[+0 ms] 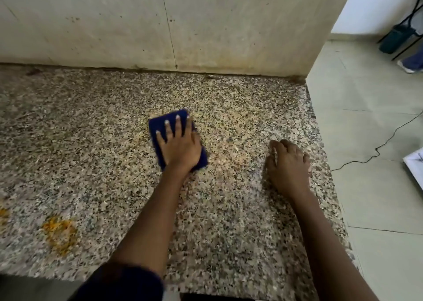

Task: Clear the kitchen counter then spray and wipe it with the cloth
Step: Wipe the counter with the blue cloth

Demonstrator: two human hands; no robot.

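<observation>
Left hand (179, 147) pressed flat, fingers spread, on the blue cloth (160, 124) mid-counter (229, 220), right hand (288, 163) empty, fingers curled, resting near the counter's right edge

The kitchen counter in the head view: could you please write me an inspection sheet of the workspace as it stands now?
Surface: speckled granite counter; orange stain near its front left, a fainter orange mark at the left edge.
Job's things: folded blue cloth flat on the counter; no spray bottle seen.
Clutter: nothing seen on the counter.
Hands: left hand pressed flat on the cloth; right hand resting empty on the counter near its right edge.
Cables: thin black cable across the floor tiles.
Surroundings: stained beige wall behind; tiled floor to the right; dark stand far right.
</observation>
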